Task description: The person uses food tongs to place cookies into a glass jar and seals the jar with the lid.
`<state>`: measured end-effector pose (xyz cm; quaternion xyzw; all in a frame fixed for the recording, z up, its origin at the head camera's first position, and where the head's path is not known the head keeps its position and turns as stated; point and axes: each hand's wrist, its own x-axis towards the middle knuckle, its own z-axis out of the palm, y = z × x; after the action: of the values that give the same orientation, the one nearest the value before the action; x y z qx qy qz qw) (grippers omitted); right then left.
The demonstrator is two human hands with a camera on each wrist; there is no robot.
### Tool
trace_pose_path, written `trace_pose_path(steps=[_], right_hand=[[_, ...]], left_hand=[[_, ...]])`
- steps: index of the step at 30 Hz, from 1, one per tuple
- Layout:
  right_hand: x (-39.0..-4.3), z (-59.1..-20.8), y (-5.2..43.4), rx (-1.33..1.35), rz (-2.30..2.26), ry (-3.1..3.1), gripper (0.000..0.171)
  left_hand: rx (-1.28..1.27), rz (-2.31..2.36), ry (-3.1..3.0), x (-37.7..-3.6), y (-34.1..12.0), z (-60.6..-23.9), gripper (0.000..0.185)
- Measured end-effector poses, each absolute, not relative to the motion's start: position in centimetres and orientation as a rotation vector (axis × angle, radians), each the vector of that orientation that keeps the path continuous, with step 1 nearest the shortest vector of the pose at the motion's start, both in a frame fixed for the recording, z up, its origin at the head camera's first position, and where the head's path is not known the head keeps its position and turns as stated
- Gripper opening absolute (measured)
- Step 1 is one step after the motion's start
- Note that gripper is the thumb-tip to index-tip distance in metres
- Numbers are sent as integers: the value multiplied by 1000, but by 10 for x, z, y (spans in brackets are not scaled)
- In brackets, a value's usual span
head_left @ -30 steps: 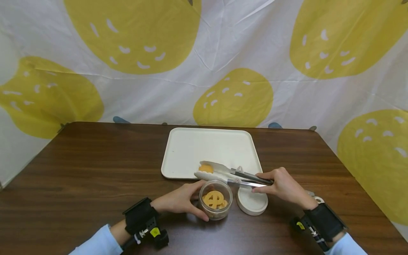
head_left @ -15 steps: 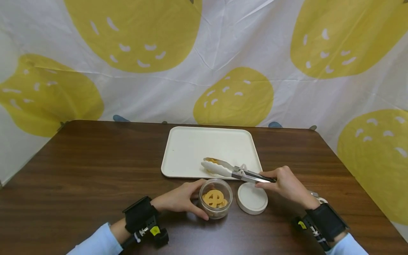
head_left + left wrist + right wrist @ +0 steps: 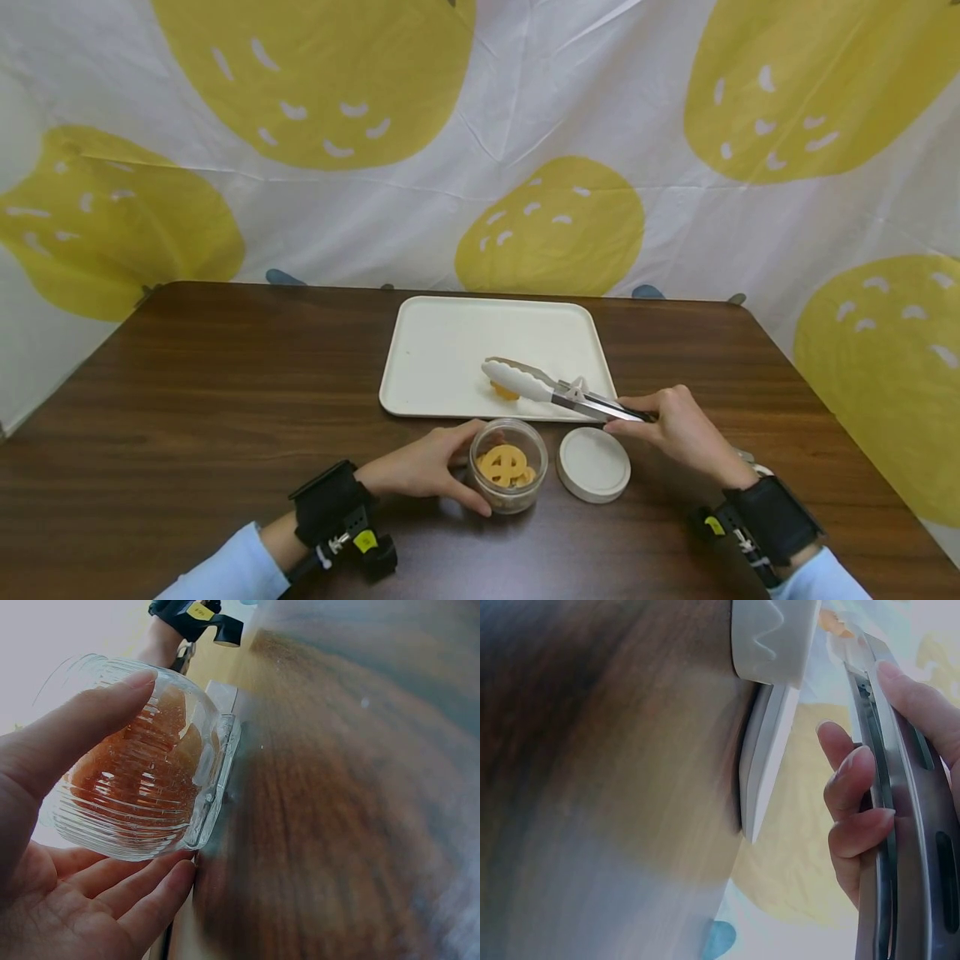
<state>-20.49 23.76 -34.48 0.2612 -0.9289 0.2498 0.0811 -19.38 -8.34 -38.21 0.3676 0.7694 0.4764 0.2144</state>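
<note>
My left hand (image 3: pixel 426 467) holds the side of a clear glass jar (image 3: pixel 512 503), its thumb and fingers around the ribbed wall (image 3: pixel 124 838). Several yellow-orange cookies (image 3: pixel 502 465) lie inside the jar, which stands upright on the table. My right hand (image 3: pixel 681 429) grips the handles of metal tongs (image 3: pixel 585 402) with pale scalloped tips. Those tips are over the front of a white tray (image 3: pixel 442 346), at a cookie (image 3: pixel 506 392) partly hidden behind the nearer tip. Whether the cookie touches the tray cannot be told.
A round white lid (image 3: pixel 594 462) lies on the table between the jar and my right hand. The dark wooden table (image 3: pixel 247 392) extends to both sides. Behind it hangs a white cloth (image 3: pixel 360 225) with large yellow fruit prints.
The tongs have moved rightward and slightly away over the tray, and their arms have come closer together. The cookie at their tips has shifted a little right. My left hand and the jar stay put.
</note>
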Motion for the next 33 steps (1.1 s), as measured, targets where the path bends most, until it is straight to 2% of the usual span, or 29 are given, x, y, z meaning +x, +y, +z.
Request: trace_pose_path(steps=[12,25,33], right_hand=[[-201,-341,242,802,745,-2722,30],[-190,-340,252,787,739,-2678,27],[-184,-337,255,805,719,-2624,24]], left_hand=[[1011,1332,2103,-194,-83,-382,74],[981,1323,2115,-193,-84,-380,67],[1008,1320,2128,-193,-84,-382,70]])
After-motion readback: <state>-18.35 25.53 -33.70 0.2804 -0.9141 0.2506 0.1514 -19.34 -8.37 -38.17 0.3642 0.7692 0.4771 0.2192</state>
